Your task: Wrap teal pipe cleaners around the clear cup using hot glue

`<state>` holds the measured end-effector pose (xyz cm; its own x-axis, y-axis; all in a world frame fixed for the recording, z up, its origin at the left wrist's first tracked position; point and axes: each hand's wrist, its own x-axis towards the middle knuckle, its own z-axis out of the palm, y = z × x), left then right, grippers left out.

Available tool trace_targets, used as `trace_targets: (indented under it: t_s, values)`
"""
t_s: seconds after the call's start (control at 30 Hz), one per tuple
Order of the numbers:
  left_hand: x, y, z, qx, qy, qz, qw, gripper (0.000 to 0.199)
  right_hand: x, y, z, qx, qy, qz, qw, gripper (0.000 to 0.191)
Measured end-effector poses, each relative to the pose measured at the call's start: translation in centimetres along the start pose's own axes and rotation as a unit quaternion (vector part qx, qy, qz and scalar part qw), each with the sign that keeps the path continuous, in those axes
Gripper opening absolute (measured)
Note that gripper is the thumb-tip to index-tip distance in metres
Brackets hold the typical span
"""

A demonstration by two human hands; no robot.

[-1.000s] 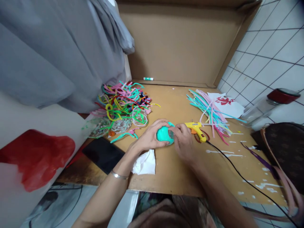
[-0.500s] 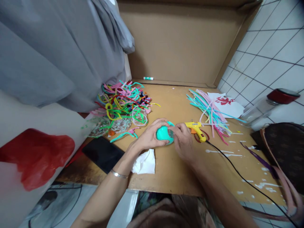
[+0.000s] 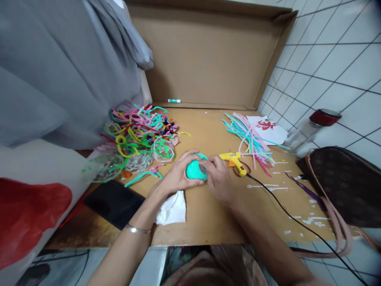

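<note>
My left hand (image 3: 180,171) is curled around a rounded teal-covered piece (image 3: 195,170), its fingers over the top and the thumb beneath. A greyish, see-through patch shows on the right side of that piece. There my right hand (image 3: 218,176) presses its bent fingers together; whatever they pinch is hidden. Just right of the right hand lies a yellow glue gun (image 3: 235,159) with a black cord. Near my left wrist are a crumpled white tissue (image 3: 172,209) and a dark flat tablet-like slab (image 3: 114,203).
Tangled coloured pipe cleaners (image 3: 143,131) are heaped at the left, with clear plastic pieces (image 3: 138,162) in front. Straight pipe cleaners (image 3: 250,137) lie at the right. Beyond them stand a red-lidded bottle (image 3: 309,129) and a brown bag (image 3: 342,186). A cardboard wall (image 3: 205,59) closes the back.
My view has turned slightly to the right, so the table and everything on it sit further left in the picture. Both hands keep their places at the teal piece.
</note>
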<state>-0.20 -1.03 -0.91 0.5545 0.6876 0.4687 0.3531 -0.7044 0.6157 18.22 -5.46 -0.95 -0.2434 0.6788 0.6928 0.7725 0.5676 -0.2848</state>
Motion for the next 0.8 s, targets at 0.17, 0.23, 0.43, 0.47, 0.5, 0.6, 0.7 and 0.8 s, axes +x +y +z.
trace_targets:
  t_s: [0.17, 0.23, 0.43, 0.47, 0.5, 0.6, 0.7, 0.8]
  values:
    - [0.0, -0.1, 0.2, -0.004, 0.013, 0.006, 1.0, 0.064, 0.1, 0.0, 0.1, -0.005, 0.003, 0.0, 1.0, 0.036]
    - [0.0, 0.0, 0.3, -0.005, 0.016, 0.006, 1.0, 0.063, 0.0, -0.1, 0.1, -0.011, 0.011, -0.004, 1.0, 0.035]
    - [0.2, 0.2, 0.4, -0.007, 0.031, 0.001, 0.999, 0.059, -0.1, 1.1, -0.3, -0.014, 0.05, 0.042, 0.998, 0.026]
    - [0.2, 0.2, 0.5, -0.006, 0.034, 0.002, 0.999, 0.059, 0.2, 1.6, -0.6, -0.012, 0.068, 0.067, 0.995, 0.026]
    - [0.2, 0.3, 0.5, -0.004, 0.038, 0.003, 0.999, 0.059, 0.6, 2.3, -0.9, -0.018, 0.084, 0.089, 0.992, 0.027]
    - [0.3, 0.6, 0.8, 0.003, 0.048, 0.006, 0.999, 0.058, 3.2, 4.5, -2.1, -0.091, 0.055, 0.176, 0.979, 0.031]
    - [0.3, 0.8, 0.9, 0.004, 0.052, 0.006, 0.999, 0.056, 6.8, 6.9, -3.2, -0.266, -0.104, 0.305, 0.909, 0.037]
    - [0.3, 0.8, 1.0, -0.001, 0.062, 0.005, 0.998, 0.056, 9.2, 9.5, -3.7, -0.34, -0.142, 0.356, 0.859, 0.04]
